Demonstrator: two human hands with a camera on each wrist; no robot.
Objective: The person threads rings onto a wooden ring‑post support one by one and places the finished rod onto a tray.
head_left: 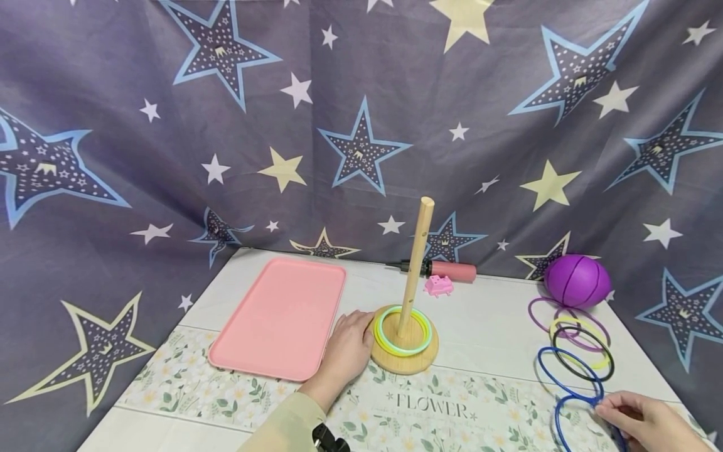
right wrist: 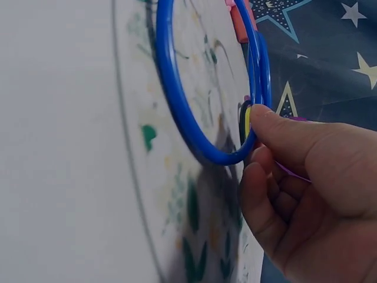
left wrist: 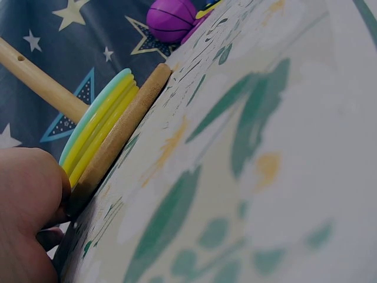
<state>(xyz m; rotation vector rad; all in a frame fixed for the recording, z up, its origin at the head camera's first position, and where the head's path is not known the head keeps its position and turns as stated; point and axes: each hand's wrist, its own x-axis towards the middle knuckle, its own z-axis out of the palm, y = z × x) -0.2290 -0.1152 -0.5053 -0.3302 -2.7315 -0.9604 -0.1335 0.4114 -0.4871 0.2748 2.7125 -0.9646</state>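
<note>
A wooden ring-toss stand [head_left: 417, 276] rises from a round base [head_left: 402, 364], with light green and yellow rings [head_left: 380, 342] lying around its post. My left hand [head_left: 346, 348] holds the base's left edge; in the left wrist view its thumb [left wrist: 32, 183] is beside the stacked rings, the fingers mostly hidden. At the lower right my right hand [head_left: 649, 420] pinches a blue ring [right wrist: 177, 88] between thumb and fingers, tilted up off the table. Another blue ring [head_left: 542, 367] lies just beyond it, overlapping in view.
Black [head_left: 612, 370], yellow [head_left: 590, 320] and purple rings [head_left: 531, 307] overlap at the right, before a purple ball [head_left: 577, 280]. A pink tray [head_left: 282, 320] lies left. Behind the stand are a hand pump [head_left: 454, 272] and a small pink toy [head_left: 439, 286]. Star-patterned cloth hangs at the back.
</note>
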